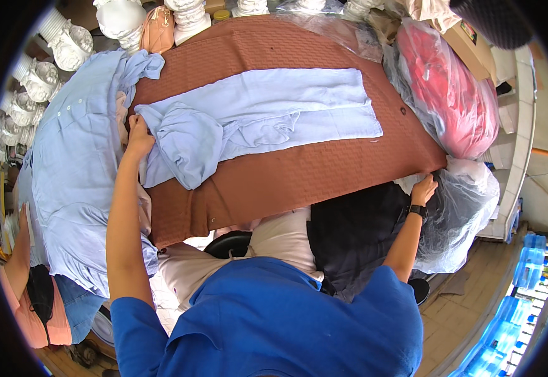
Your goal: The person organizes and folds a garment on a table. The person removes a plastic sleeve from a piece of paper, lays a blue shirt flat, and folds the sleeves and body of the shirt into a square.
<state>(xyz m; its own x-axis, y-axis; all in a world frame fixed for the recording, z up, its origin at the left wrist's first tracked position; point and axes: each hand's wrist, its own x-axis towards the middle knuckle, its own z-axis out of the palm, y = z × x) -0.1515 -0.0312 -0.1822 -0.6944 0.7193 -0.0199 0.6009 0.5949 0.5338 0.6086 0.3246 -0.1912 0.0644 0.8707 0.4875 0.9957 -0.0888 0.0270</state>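
A light blue garment (pixel 274 103) lies lengthwise on the brown textured cloth (pixel 286 179) covering the table. Its right part is spread flat, while the left part is folded over and bunched. At that left end, my left hand (pixel 138 137) has its fingers closed on the fabric's edge. My right hand (pixel 423 190), wearing a dark watch, is away from the garment, at the table's near right corner. Its fingers are pinched beside the brown cloth's edge and some black fabric (pixel 362 217) over my lap; what they grip is unclear.
More light blue clothing (pixel 79 163) is heaped at the left, where another person's arm (pixel 19 251) shows. Clear plastic bags, one with red contents (pixel 443 88), stand at the right. White ornate pedestals (pixel 72 47) line the back left, near a brown handbag (pixel 158 29).
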